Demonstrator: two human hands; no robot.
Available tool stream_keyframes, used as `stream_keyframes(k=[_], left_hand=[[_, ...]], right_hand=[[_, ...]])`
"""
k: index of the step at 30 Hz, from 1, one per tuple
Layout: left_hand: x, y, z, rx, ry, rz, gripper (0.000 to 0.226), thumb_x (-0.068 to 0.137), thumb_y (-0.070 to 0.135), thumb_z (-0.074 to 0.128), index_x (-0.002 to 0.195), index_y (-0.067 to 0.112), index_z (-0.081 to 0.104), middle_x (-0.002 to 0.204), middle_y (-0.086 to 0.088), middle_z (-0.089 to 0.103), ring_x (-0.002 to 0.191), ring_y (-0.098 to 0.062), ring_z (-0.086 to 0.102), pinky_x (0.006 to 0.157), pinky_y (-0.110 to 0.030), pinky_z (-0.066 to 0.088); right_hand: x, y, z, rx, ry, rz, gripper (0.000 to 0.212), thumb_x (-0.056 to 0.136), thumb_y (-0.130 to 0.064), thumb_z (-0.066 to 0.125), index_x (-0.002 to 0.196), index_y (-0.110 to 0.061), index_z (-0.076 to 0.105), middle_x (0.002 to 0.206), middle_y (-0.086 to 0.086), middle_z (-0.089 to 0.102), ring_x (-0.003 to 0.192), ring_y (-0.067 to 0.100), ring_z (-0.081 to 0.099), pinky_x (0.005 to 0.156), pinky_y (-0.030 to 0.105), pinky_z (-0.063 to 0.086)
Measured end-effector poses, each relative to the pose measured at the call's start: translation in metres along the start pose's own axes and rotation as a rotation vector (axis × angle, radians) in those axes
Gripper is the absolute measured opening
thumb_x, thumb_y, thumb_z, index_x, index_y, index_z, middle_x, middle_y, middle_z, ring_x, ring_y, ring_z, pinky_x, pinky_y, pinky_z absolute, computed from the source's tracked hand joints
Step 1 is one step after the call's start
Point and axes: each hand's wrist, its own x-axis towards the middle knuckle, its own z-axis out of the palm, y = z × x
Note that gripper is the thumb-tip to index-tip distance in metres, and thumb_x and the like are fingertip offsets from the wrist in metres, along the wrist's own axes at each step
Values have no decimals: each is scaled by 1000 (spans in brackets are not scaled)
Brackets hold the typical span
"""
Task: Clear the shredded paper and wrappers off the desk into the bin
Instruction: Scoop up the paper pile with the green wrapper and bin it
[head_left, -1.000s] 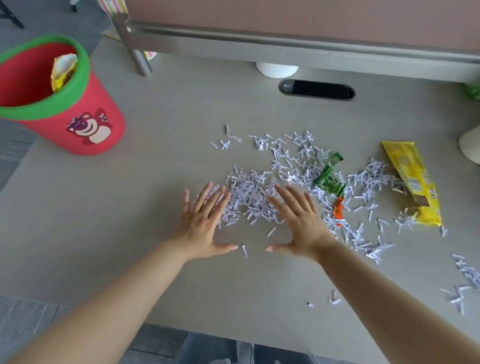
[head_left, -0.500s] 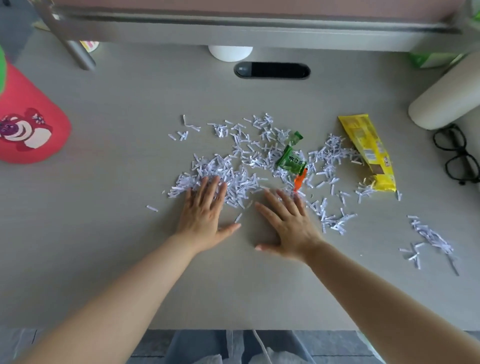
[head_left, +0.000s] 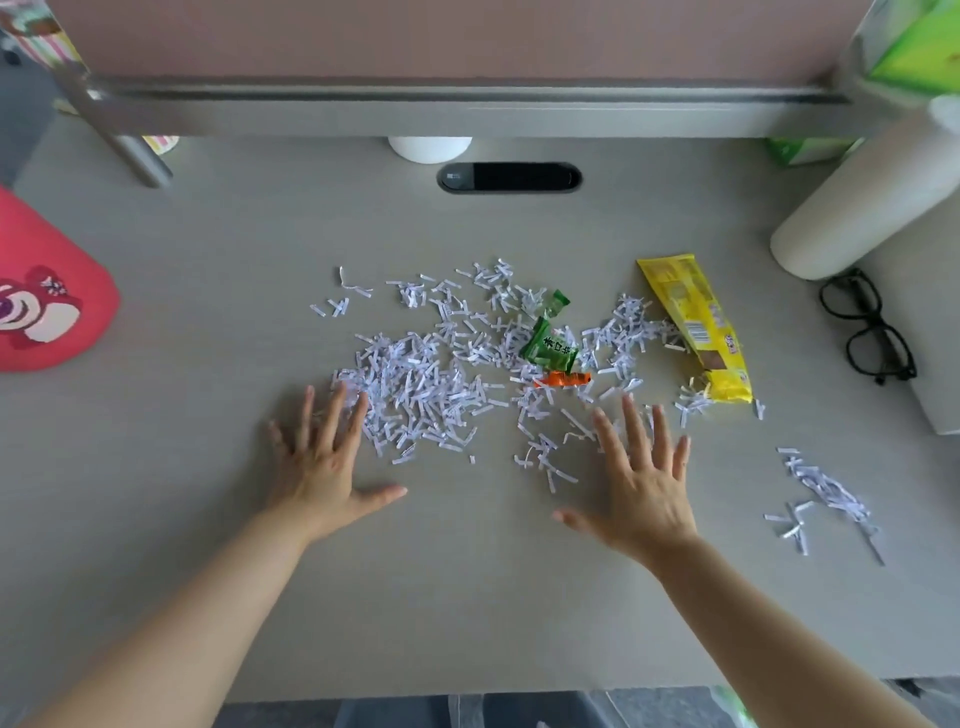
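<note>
Grey desk (head_left: 208, 519) fills our view, with a pink partition and a metal rail along its far edge. Our left hand (head_left: 322, 467) and right hand (head_left: 641, 483) lie flat on it, palms down, fingers spread wide apart and gripping nothing. The left fingertips touch the near left edge of the shredded paper (head_left: 426, 379), a loose heap of white strips in the middle of the desk; the right fingertips reach its near right fringe. A smaller patch of strips (head_left: 821, 493) lies well apart on the right. A green wrapper (head_left: 550, 348) rests among the shreds (its dark characters are too small for us to read), touching an orange wrapper (head_left: 563, 379) on its near side. Right of them lies a long yellow wrapper (head_left: 691, 322) with a barcode panel; its print is illegible. The red bin (head_left: 62, 270), showing a pink bear face, stands at the left edge. Black glasses (head_left: 867, 327) sit far right, near a white cylinder (head_left: 857, 208).
</note>
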Motion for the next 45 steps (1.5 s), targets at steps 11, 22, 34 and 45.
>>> stream_keyframes(k=[11, 22, 34, 45], left_hand=[[75, 66, -5, 7, 5, 69, 121, 45, 97, 5, 133, 23, -33, 144, -7, -34, 128, -36, -33, 100, -62, -10], [130, 38, -22, 24, -88, 112, 111, 43, 97, 12, 123, 40, -40, 138, -1, -42, 133, -40, -20, 102, -65, -2], [121, 42, -15, -216, 282, 402, 41, 76, 45, 59, 103, 15, 49, 99, -6, 43, 77, -30, 52, 62, -37, 49], [97, 52, -24, -209, 336, 227, 33, 50, 6, 85, 61, 3, 54, 47, -8, 52, 27, -24, 44, 36, -11, 24]], right_hand=[[77, -23, 1, 33, -73, 48, 128, 44, -93, 38, 128, -32, -37, 145, 3, -32, 133, 34, -28, 109, 58, -7], [157, -34, -11, -43, -91, -225, 100, 50, -90, 33, 134, -53, -9, 152, 3, -19, 136, 36, -18, 106, 63, -7], [151, -45, 10, 280, 318, -424, 39, 70, -46, 61, 87, -13, 71, 87, 16, 65, 75, 34, 60, 58, 35, 54], [140, -66, -7, 512, 312, -339, 8, 70, -20, 61, 70, -12, 62, 70, 7, 55, 46, 28, 51, 41, 29, 49]])
